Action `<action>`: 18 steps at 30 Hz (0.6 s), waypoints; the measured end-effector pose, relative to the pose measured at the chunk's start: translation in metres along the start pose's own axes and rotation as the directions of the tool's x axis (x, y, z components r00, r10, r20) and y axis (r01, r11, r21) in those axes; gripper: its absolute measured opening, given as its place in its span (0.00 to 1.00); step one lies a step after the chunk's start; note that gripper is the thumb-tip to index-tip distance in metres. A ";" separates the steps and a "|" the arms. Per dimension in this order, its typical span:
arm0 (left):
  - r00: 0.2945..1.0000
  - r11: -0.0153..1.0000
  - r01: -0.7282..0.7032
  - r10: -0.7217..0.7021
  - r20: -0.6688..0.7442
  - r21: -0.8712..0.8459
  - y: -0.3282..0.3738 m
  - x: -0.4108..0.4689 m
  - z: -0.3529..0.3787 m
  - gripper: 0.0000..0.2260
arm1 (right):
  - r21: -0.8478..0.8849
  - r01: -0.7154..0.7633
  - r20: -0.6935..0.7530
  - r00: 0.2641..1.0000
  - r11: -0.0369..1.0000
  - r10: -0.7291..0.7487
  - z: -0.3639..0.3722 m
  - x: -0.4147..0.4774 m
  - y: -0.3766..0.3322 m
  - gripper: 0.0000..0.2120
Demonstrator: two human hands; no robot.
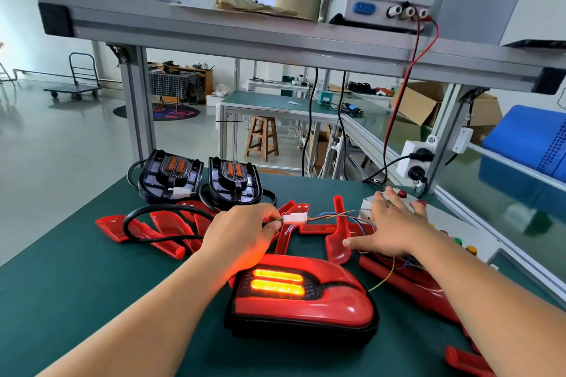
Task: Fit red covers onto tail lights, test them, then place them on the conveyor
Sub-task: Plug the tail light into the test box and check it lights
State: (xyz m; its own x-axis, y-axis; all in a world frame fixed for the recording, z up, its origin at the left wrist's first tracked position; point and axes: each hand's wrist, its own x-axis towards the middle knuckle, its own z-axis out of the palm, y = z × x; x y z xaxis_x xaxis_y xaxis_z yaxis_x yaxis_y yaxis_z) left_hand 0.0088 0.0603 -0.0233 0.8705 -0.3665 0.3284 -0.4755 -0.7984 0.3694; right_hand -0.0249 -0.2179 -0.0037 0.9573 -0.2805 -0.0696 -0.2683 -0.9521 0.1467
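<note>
The left hand grips the end of a black cable, its fingers and thumb curled round it just behind the white connector. Thin coloured wires run to the right from that connector. The left forearm reaches in from the lower left, knuckles up. The right hand lies palm down on a white switch box, fingers straight and spread and holding nothing. Its thumb points left, over a loose red cover. Between the two forearms, on the green mat, sits the tail light under its fitted red cover. Its two amber bars are lit and cast a red glow on the left wrist. Two uncovered tail lights stand at the mat's far edge, with more red covers lying in front of them.
</note>
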 end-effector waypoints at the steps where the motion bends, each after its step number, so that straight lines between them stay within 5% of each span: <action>1: 1.000 1.000 0.000 0.000 0.001 0.001 0.000 0.000 0.000 0.08 | -0.002 -0.006 0.005 1.000 1.000 0.006 -0.001 0.000 -0.001 0.64; 18: 1.000 1.000 -0.009 0.009 0.012 0.006 0.000 0.001 0.000 0.08 | -0.027 -0.011 -0.005 1.000 1.000 0.011 0.003 0.004 -0.003 0.65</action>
State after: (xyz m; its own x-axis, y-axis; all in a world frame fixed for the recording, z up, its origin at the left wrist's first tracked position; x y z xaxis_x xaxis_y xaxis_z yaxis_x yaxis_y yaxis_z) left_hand 0.0094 0.0599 -0.0225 0.8679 -0.3793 0.3207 -0.4823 -0.7980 0.3614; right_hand -0.0203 -0.2171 -0.0078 0.9550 -0.2899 -0.0635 -0.2754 -0.9454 0.1741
